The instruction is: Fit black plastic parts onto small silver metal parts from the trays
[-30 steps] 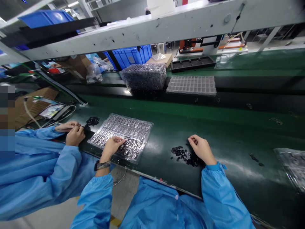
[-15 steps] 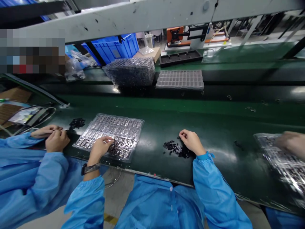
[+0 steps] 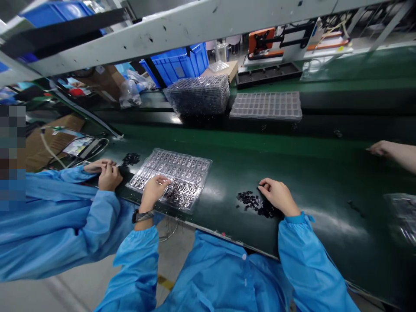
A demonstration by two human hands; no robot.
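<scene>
A clear plastic tray [image 3: 182, 167] with rows of small pockets holding dark parts lies on the green belt [image 3: 292, 164]. My left hand [image 3: 153, 190] rests on the tray's near edge, fingers curled and pinched over a pocket; what they hold is too small to make out. My right hand [image 3: 277, 196] sits curled at a heap of small black parts [image 3: 255, 203], fingertips pinched at the pile's top edge.
A co-worker in a blue coat at the left has both hands [image 3: 105, 172] together beside another heap of black parts [image 3: 130, 159]. Another person's hand [image 3: 380, 148] reaches in from the right. Stacked clear trays [image 3: 198, 93], a flat tray [image 3: 266, 105] and blue bins [image 3: 177, 65] stand behind.
The view swung back to the left. My hands stay at the tray and the heap. The person's hand at the right moved off the right-hand tray and now reaches over the belt.
</scene>
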